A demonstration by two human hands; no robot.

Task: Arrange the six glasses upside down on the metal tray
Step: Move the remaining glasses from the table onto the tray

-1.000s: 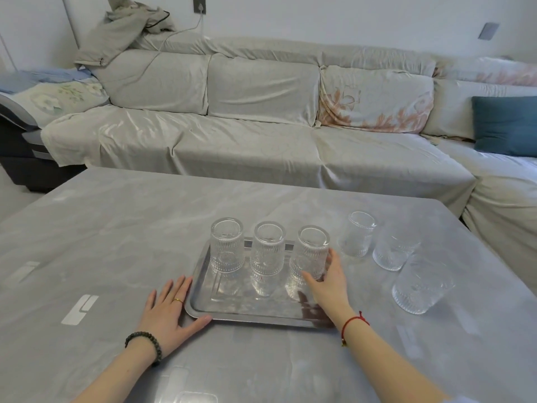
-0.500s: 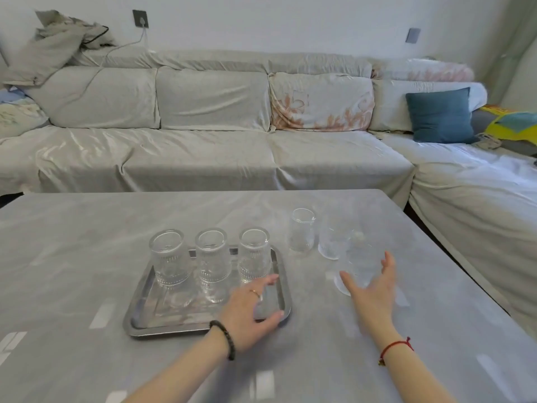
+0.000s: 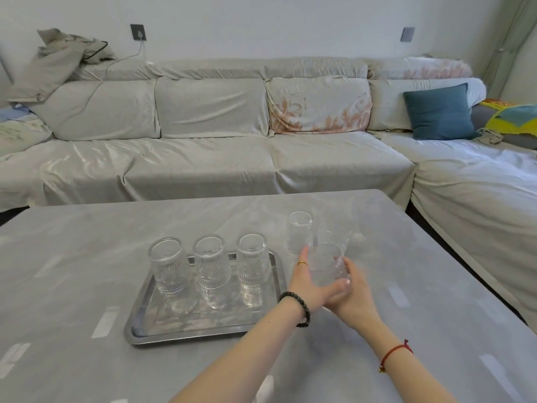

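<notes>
A metal tray (image 3: 186,330) lies on the grey table. Three ribbed clear glasses stand upside down in a row along its far side: the left glass (image 3: 168,264), the middle glass (image 3: 210,261) and the right glass (image 3: 252,258). Right of the tray, both hands hold one more ribbed glass (image 3: 327,264) just above the table. My left hand (image 3: 308,282) wraps its left side and my right hand (image 3: 354,292) cups its right side. Behind it stand an upright glass (image 3: 299,231) and another glass (image 3: 334,234), blurred and partly hidden.
The grey table (image 3: 87,257) stretches wide to the left and front. A cloth-covered sofa (image 3: 203,158) runs along the far side and down the right, with a blue cushion (image 3: 438,112) on it. The table's right edge is close to the sofa.
My left hand left the tray's front edge and crossed to the right. Both hands closed on a glass right of the tray and lifted it. The camera view swung right.
</notes>
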